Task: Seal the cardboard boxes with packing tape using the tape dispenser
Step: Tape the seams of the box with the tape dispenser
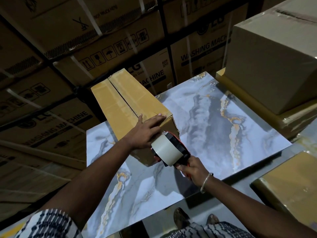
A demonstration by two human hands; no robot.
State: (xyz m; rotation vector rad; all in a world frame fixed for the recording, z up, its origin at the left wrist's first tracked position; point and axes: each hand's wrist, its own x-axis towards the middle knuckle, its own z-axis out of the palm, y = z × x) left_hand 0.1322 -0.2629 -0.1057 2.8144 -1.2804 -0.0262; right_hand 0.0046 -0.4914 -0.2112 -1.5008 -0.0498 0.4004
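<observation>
A long, narrow cardboard box lies on the marble-patterned table, its top flaps meeting in a dark centre seam. My left hand lies flat with straight fingers on the near end of the box top. My right hand grips the handle of a black and red tape dispenser carrying a wide roll of pale tape. The dispenser's head sits against the near end face of the box, just below my left hand.
A large cardboard box stands on a tape-wrapped one at the right. Another wrapped box sits at the lower right. Strapped washing-machine cartons are stacked behind and to the left of the table.
</observation>
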